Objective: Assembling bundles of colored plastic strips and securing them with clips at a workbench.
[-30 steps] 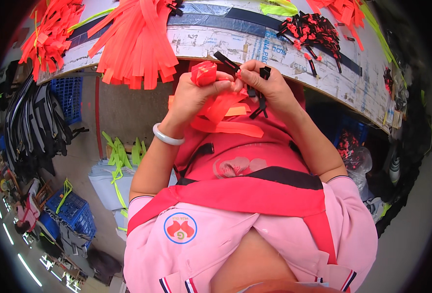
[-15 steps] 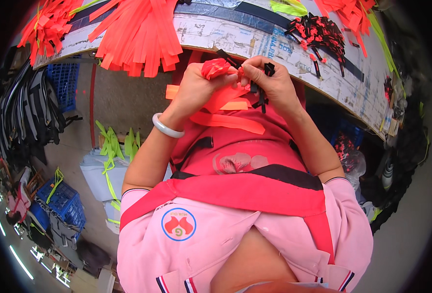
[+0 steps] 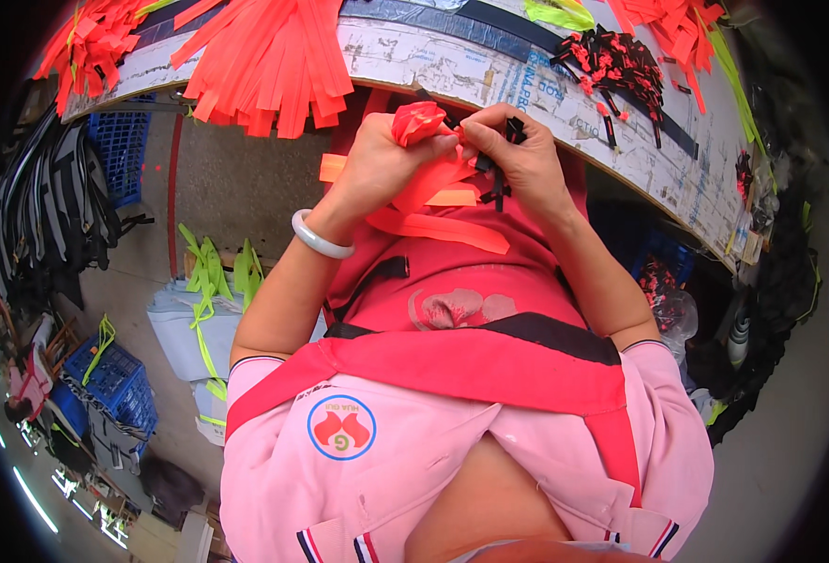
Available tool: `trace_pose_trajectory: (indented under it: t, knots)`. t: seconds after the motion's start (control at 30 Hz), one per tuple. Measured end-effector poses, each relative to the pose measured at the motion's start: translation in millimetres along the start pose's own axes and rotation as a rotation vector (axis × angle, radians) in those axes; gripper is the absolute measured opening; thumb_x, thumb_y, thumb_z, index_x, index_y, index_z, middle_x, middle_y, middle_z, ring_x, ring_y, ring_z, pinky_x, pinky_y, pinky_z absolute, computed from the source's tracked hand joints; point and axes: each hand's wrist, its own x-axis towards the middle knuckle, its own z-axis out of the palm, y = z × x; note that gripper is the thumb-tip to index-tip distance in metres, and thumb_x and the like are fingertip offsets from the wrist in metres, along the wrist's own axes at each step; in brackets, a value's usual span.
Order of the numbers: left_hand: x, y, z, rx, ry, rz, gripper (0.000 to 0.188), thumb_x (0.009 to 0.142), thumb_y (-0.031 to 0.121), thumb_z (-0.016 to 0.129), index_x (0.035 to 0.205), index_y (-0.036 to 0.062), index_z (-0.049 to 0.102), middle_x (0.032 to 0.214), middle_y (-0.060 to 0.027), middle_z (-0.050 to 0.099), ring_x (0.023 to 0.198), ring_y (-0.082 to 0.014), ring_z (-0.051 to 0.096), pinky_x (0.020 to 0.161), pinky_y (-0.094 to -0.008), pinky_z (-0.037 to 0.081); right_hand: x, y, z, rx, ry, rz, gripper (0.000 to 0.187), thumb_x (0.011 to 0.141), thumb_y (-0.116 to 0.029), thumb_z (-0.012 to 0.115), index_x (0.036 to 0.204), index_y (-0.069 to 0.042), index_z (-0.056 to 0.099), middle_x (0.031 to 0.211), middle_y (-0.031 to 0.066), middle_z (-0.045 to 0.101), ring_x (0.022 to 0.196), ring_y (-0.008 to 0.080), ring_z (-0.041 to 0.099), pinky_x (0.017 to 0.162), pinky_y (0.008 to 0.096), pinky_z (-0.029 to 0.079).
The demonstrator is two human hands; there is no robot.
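In front of my red apron [image 3: 489,272], both hands are raised close together near the table edge. My left hand [image 3: 386,159] is closed round a bunch of red-orange fabric strips [image 3: 418,123]; their folded ends stick out above the fist. Pinched fingers of my right hand [image 3: 520,159] meet the left fingertips at the strips, and short black strips [image 3: 501,183] hang from its grip. What exactly lies between the fingertips is hidden. Below the hands, loose orange strips [image 3: 447,231] lie across the apron.
Ahead is a worn white table [image 3: 414,61]. A large bunch of red-orange strips [image 3: 269,70] overhangs its edge, and a pile of small black-and-red pieces [image 3: 616,75] lies at right. Black straps [image 3: 49,197] hang at left; blue crates [image 3: 119,375] stand on the floor.
The hands stay together in nearly the same place. My left fist has turned slightly, and the black piece sticking up between the hands shows less. The view has shifted a little.
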Motion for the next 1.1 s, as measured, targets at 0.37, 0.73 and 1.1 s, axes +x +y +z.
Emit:
trace_pose_trajectory:
  t: [0.37,0.73,1.1]
  knots:
    - [2.0,-6.6,-0.1,0.037,-0.013,0.03,0.012,0.085,0.01,0.068,0.089,-0.0006,0.069,0.079,-0.0011,0.067,0.073,-0.0057,0.058,0.065,-0.0249,0.049,1.3,5.4,3.3,-0.078,0.022,-0.083,0.014,0.09,-0.017,0.067,0.09,-0.003,0.067,0.076,0.0018,0.065,0.068,0.0045,0.058,0.057,0.017,0.044]
    - [-0.3,1.2,2.0,-0.157,0.003,-0.066,0.011,0.086,0.005,0.067,0.088,-0.0056,0.068,0.081,-0.0067,0.069,0.075,-0.011,0.064,0.071,-0.0253,0.052,6.2,9.6,6.6,0.161,-0.03,0.044,0.016,0.091,-0.015,0.065,0.093,-0.001,0.058,0.076,0.0054,0.063,0.07,0.0097,0.06,0.066,0.022,0.049]
    - [-0.5,-11.0,0.0,0.021,0.036,0.057,0.013,0.085,0.008,0.069,0.09,-0.0034,0.069,0.082,-0.0024,0.067,0.075,-0.0095,0.061,0.069,-0.0248,0.05,18.3,-9.7,0.1,-0.079,-0.112,0.015,0.022,0.085,-0.013,0.069,0.104,-0.001,0.066,0.072,0.0006,0.059,0.065,0.0074,0.058,0.06,0.0205,0.045]
